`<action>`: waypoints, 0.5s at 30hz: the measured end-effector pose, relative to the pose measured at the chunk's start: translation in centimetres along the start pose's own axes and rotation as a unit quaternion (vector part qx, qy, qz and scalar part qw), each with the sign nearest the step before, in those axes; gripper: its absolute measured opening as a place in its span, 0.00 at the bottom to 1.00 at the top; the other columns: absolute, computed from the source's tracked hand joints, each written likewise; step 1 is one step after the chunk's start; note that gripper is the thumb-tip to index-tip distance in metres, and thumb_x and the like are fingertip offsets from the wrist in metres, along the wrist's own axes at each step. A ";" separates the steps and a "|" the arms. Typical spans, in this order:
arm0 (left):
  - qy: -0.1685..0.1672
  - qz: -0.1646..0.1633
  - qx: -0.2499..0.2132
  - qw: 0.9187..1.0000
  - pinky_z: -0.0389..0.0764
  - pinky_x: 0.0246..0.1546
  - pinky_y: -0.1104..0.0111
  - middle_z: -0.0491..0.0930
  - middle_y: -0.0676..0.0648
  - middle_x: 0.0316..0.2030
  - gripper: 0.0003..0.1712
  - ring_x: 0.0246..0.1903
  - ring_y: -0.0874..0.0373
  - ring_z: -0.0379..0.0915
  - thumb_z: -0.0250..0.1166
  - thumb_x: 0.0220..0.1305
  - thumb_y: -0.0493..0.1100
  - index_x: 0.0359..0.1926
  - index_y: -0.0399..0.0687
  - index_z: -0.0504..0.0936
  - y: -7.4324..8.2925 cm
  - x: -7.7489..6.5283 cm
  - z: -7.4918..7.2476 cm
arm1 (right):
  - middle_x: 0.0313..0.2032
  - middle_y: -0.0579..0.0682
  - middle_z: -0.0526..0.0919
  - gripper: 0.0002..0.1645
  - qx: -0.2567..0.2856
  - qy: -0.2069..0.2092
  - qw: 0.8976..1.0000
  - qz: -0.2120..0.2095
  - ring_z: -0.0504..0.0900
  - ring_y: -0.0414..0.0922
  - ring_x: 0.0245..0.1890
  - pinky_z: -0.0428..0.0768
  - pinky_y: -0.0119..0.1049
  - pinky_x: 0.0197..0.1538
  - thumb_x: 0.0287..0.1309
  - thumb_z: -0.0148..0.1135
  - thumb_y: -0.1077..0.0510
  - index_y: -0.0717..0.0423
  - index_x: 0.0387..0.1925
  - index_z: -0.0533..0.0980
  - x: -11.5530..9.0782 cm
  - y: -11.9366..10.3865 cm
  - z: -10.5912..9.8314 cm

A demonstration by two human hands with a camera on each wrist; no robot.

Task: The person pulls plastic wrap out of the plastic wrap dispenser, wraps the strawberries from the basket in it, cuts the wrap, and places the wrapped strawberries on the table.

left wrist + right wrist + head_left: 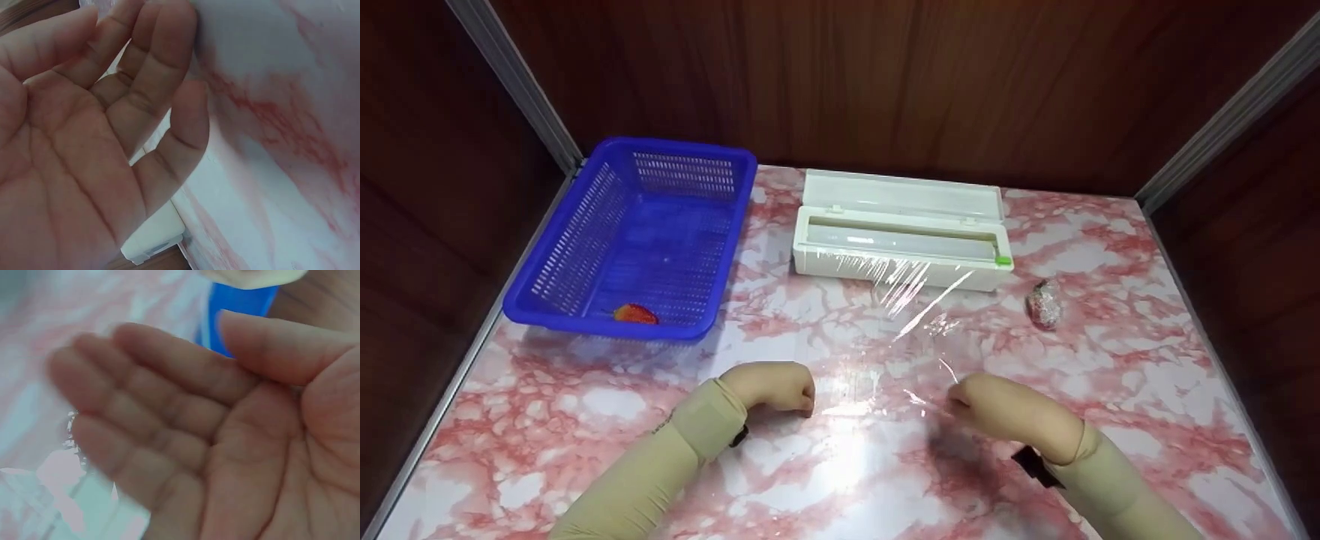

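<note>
- The left hand [772, 386] is held with fingers loosely bent; the right hand [1012, 412] is held with fingers relaxed, its thumb parted from them;
- clear film [911, 296] is spread over the bench [780, 487] from the white dispenser [832, 264], whose lid [904, 196] is tipped back, toward the gap between both hands;
- a strawberry [635, 313] is held in the blue basket [619, 327]; a film-wrapped item [1044, 304] is placed right of the dispenser.
</note>
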State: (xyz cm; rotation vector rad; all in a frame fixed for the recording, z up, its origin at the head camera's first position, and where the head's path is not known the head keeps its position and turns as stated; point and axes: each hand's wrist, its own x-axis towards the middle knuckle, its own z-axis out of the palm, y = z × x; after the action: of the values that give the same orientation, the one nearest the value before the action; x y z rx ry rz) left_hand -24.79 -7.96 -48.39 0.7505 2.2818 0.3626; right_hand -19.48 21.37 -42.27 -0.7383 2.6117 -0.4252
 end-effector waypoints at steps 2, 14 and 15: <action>0.000 0.003 -0.001 1.000 0.66 0.27 0.72 0.81 0.53 0.27 0.08 0.21 0.63 0.62 0.58 0.55 0.45 0.29 0.52 0.84 0.0 -0.1 0.0 | 0.16 0.38 0.66 0.13 -0.009 0.036 0.999 -0.031 0.64 0.32 0.18 0.68 0.24 0.23 0.55 0.51 0.58 0.52 0.16 0.71 0.7 -0.8 -0.4; 0.002 0.007 -0.007 1.000 0.71 0.34 0.70 0.81 0.55 0.29 0.09 0.25 0.64 0.65 0.57 0.55 0.45 0.30 0.52 0.83 -0.1 -0.6 0.0 | 0.44 0.51 0.70 0.24 -0.033 0.061 0.991 -0.112 0.72 0.43 0.41 0.77 0.35 0.44 0.52 0.56 0.56 0.57 0.52 0.69 4.8 -1.5 3.8; 0.002 0.007 -0.009 1.000 0.71 0.34 0.70 0.81 0.55 0.29 0.09 0.24 0.64 0.65 0.57 0.55 0.45 0.30 0.52 0.83 -0.1 -0.6 0.0 | 0.45 0.51 0.69 0.25 -0.036 0.048 0.992 -0.111 0.71 0.43 0.41 0.77 0.35 0.43 0.52 0.56 0.55 0.56 0.53 0.67 4.9 -1.4 4.3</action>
State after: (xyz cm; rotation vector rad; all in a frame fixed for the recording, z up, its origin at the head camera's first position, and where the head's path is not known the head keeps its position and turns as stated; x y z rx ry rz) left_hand -24.49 -8.42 -48.12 0.7566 2.2749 0.3905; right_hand -20.81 16.77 -46.93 -1.0628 2.6551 -0.4408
